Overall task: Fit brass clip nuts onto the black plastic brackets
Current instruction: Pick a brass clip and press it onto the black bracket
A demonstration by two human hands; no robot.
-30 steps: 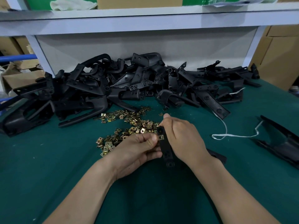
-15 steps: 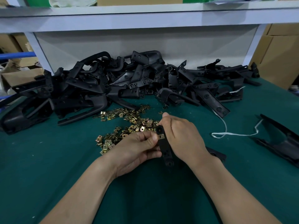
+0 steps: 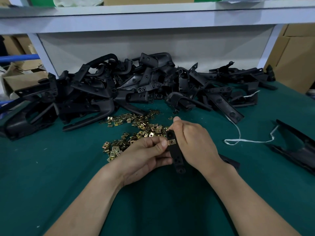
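While a large heap of black brackets and scattered brass clip nuts wait on the green table, the right hand grips one bracket as the left hand pinches a clip nut onto it, so most work seemingly remains.

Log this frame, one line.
step: clip nut on bracket | left hand: pinches clip nut | right hand: grips bracket | nut pile: behind hands
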